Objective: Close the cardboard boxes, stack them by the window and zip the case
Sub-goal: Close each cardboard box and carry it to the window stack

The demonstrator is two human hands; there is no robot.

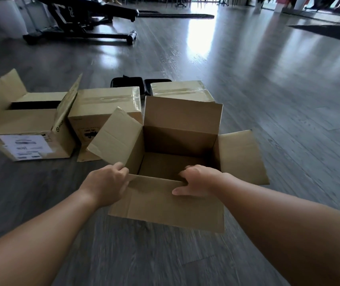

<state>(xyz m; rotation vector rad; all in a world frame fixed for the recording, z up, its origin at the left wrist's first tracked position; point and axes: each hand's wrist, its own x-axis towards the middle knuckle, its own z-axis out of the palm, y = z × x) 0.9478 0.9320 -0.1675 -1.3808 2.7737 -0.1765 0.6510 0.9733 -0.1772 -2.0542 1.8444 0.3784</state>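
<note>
Both hands, left hand (111, 182) and right hand (196, 180), grip open box (165, 195) near flap; flap could crease if yanked.

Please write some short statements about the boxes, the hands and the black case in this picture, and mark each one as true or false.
1. Both hands grip the near flap of the open box. True: left hand, right hand.
2. The open box is full of items. False: its inside looks empty.
3. The box with the white label is taped shut. False: its flaps stand open.
4. Two taped boxes sit behind the open one. True: one, the other.
5. The black case lies on top of a box. False: it lies on the floor behind the boxes.
</note>
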